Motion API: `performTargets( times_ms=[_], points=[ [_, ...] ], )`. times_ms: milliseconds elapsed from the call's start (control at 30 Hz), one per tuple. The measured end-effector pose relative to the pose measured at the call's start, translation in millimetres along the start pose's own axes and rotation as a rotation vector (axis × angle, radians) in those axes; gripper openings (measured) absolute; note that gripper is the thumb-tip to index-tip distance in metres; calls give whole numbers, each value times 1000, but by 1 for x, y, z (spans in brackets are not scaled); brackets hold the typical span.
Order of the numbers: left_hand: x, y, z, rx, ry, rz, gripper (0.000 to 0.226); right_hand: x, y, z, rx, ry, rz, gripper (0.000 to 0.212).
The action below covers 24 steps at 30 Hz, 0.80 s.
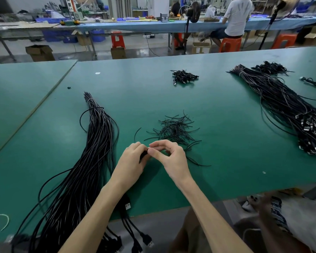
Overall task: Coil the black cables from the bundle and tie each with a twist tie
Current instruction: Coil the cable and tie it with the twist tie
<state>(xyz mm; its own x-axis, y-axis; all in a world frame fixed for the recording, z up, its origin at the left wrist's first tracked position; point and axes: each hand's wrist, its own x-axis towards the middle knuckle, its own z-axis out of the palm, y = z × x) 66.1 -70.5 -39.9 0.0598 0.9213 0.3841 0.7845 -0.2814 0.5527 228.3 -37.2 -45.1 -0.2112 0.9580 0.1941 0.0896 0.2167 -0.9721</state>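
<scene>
Left hand [133, 158] curling round a small black coil [143, 155], right hand [171, 157] pinching it, coil sitting between both sets of fingertips; looking light, limp, springy, so pinching across its middle is probably holding loops best

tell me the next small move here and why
Probably twist the tie tight round what is held. The left hand and right hand pinch a small black piece between their fingertips, just in front of the twist tie pile; it is mostly hidden, so this is a guess.
</scene>
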Motion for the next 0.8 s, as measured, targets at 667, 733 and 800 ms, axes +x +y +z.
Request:
performTargets(
  times_ms=[667, 733, 800],
  points=[
    [23, -18, 5, 368, 40, 376, 13, -1, -1, 12, -258, 158, 40, 31],
    [22, -16, 4, 345, 68, 374, 10, -1, 0, 12, -307, 159, 39, 33],
    [20, -13, 1, 332, 82, 362, 9, -2, -1, 14, -396, 145, 20, 39]
  ],
)
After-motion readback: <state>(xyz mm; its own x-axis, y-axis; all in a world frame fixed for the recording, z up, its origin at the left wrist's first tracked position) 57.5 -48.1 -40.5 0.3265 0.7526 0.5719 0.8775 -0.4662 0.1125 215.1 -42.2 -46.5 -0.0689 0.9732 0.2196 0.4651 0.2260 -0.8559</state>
